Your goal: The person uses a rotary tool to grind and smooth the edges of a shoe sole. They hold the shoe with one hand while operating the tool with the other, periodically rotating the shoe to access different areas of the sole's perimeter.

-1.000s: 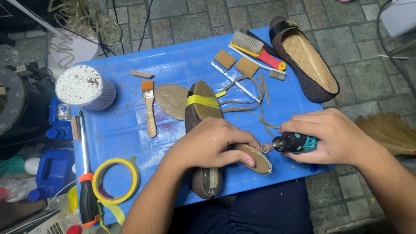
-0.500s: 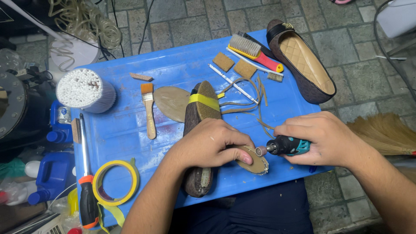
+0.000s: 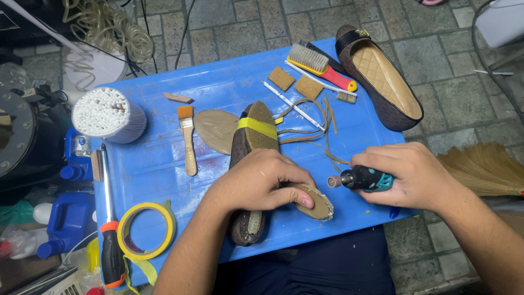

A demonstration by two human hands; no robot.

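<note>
**Rotary Sanding of a Sole Piece: Hand Position and Tool Approach**

The work surface is a blue plastic board (image 3: 164,164) set over a stone-tiled floor; a roll of yellow tape (image 3: 146,230), a small paintbrush (image 3: 188,141), a scrub brush (image 3: 321,66) and a dark flat shoe (image 3: 380,78) lie around it. The left hand (image 3: 256,183) presses down on a tan sole piece (image 3: 314,201), fingers curled and the thumb pinning it flat beside a taped shoe (image 3: 250,169). The right hand (image 3: 412,177) is wrapped fully around a teal rotary tool (image 3: 363,179); its sanding drum sits just beside the sole piece's edge, apparently not touching. For good results, keep the thumb clear of the drum; hold the tool level; apply light, even passes along the edge.
</note>
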